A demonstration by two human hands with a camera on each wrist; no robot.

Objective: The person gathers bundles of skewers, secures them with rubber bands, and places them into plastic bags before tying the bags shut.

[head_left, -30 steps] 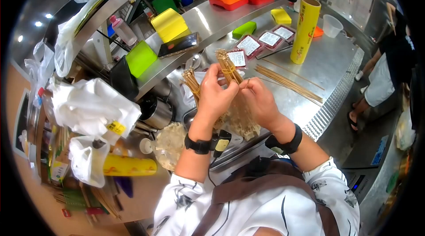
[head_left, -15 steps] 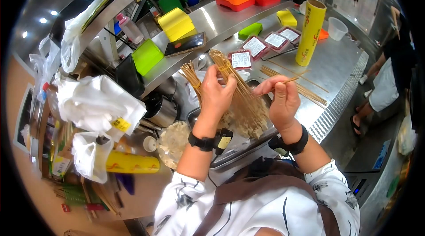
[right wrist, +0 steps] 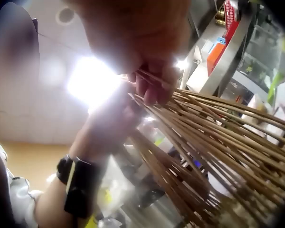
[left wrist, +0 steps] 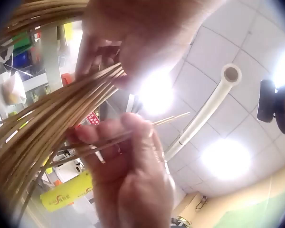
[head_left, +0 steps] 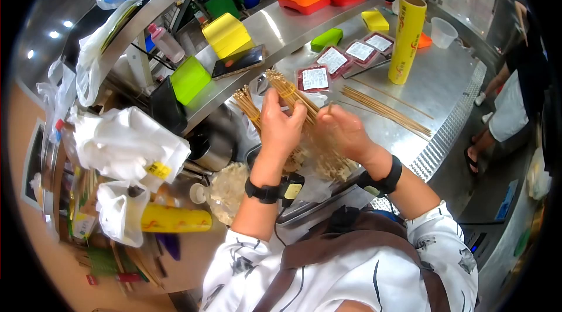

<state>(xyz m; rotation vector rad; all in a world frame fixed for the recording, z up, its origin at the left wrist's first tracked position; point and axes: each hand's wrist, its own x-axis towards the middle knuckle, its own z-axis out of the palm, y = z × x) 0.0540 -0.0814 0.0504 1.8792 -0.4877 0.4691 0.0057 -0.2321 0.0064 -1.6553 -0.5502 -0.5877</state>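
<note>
The left hand (head_left: 281, 124) grips a banded bundle of thin wooden sticks (head_left: 288, 91), whose lower ends carry pale food pieces (head_left: 335, 167) over a metal tray. Beside it, a second banded bundle (head_left: 248, 107) stands to the left. The right hand (head_left: 345, 133), blurred in the head view, is right of the gripped bundle. In the left wrist view the right hand (left wrist: 133, 175) pinches a couple of sticks (left wrist: 168, 119) between thumb and fingers. The right wrist view shows the bundle's sticks (right wrist: 218, 118) fanning out from the hands.
Loose sticks (head_left: 389, 112) lie on the steel counter near labelled red packs (head_left: 313, 78) and an upright yellow roll (head_left: 406, 40). A phone (head_left: 239, 62) and coloured boxes sit on the raised shelf. White bags (head_left: 126, 145) hang at left. A person in white shorts (head_left: 508, 114) stands at right.
The right hand moved out to the right with a stick, then came back beside the bundle. The left hand and its bundle shifted slightly left.
</note>
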